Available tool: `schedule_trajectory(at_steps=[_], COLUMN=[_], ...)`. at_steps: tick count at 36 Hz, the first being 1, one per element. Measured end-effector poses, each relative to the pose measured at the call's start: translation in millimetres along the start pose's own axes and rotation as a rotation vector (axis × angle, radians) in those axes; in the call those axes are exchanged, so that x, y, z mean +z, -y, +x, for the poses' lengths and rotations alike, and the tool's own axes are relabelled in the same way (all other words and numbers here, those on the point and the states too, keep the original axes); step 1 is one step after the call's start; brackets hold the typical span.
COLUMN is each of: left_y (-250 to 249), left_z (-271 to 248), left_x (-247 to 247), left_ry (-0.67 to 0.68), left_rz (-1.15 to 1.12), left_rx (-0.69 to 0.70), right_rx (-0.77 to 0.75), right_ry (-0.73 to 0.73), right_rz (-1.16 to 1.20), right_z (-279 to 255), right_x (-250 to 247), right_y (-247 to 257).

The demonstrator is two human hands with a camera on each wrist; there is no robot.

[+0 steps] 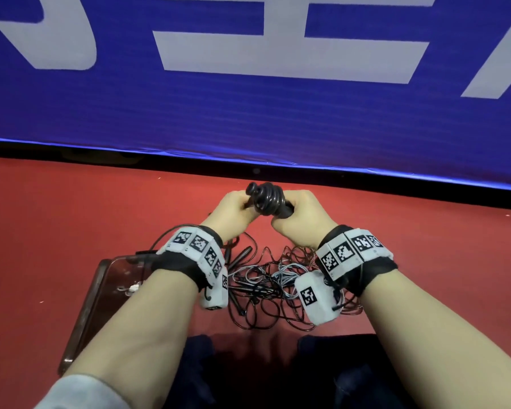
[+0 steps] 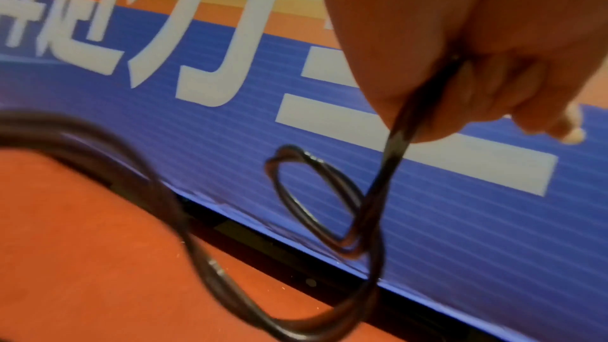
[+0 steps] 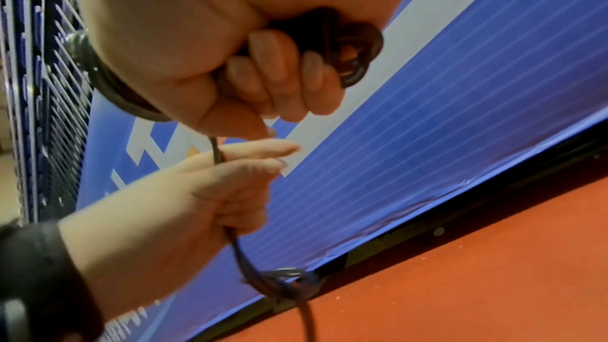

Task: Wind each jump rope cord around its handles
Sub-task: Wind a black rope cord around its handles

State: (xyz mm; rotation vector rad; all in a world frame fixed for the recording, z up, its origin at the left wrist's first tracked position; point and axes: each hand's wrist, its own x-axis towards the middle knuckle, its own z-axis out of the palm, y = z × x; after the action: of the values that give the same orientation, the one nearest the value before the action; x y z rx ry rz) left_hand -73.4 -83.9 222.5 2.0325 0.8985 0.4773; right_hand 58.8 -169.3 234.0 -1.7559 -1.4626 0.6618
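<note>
A dark cord (image 1: pixel 266 199) is sitting in several tight turns around black handles (image 1: pixel 283 212), held up above the red floor (image 1: pixel 71 208) between both hands. The right hand (image 1: pixel 300 215) is gripping the handles with its fingers curled closed around them; the right wrist view is showing those fingers (image 3: pixel 263 61) wrapped over the dark bundle, which the head view is hiding behind the knuckles. The left hand (image 1: pixel 232 211) is pinching the loose run of cord; only the left wrist view is showing that strand (image 2: pixel 399 137) coming out from between thumb and fingers and dropping into a small loop (image 2: pixel 316 199) and a wider one below. The right wrist view is adding the left hand's (image 3: pixel 210 191) closed fingers around the cord and a knotted bunch hanging under it. Lower down, only the head view is showing a tangled heap of other ropes (image 1: pixel 266 284) lying on the floor between the forearms, a flat brown case (image 1: pixel 92 308) at the left, and a blue banner (image 1: pixel 248 113) behind.
</note>
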Motion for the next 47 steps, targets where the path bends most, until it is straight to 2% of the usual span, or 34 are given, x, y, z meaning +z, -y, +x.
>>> schedule_trajectory(at_steps=[4, 8, 12, 18, 22, 25, 31, 37, 42, 45, 47], left_y=[-12.7, -24.8, -28.7, -31.7, -35.7, -30.0, -19.0, -8.7, -6.7, -8.8, -10.1], left_z=[2.5, -1.6, -2.4, -13.3, -13.3, -9.1, -4.5, -1.5, -1.3, -3.4, -5.5], left_x=[20.3, 35.3, 38.9, 36.5, 23.8, 16.3, 8.1, -6.5, -17.3, -23.3, -25.7], left_ry=[0.078, 0.193, 0.252, 0.469, 0.383, 0.255, 0.142, 0.208, 0.239, 0.251, 0.245], left_rz=[0.093, 0.02, 0.146, 0.513, 0.788, 0.836, 0.653, 0.3, 0.024, -0.096, -0.088], left_rx=[-0.065, -0.135, -0.151, -0.084, 0.09, 0.218, 0.275, 0.176, 0.118, 0.098, 0.144], right_rx=[0.139, 0.279, 0.358, 0.418, 0.388, 0.33, 0.163, -0.041, -0.189, -0.215, -0.183], right_ry=[-0.134, -0.178, -0.088, 0.077, 0.215, 0.307, 0.449, 0.505, 0.419, 0.267, 0.183], right_rz=[0.003, -0.13, -0.308, -0.651, -0.812, -0.876, -0.901, -0.837, -0.686, -0.46, -0.351], right_z=[6.9, 9.1, 8.4, 9.2, 4.8, 4.1, 5.5, -4.5, -11.2, -12.8, -12.3], right_x=[-2.8, -6.9, -14.2, -8.4, -1.7, 5.4, 11.8, 6.1, 1.1, -3.8, -7.9], right_y=[-1.5, -9.9, -12.7, -33.1, -39.5, -34.9, -23.0, -7.8, 12.2, 16.3, 15.8])
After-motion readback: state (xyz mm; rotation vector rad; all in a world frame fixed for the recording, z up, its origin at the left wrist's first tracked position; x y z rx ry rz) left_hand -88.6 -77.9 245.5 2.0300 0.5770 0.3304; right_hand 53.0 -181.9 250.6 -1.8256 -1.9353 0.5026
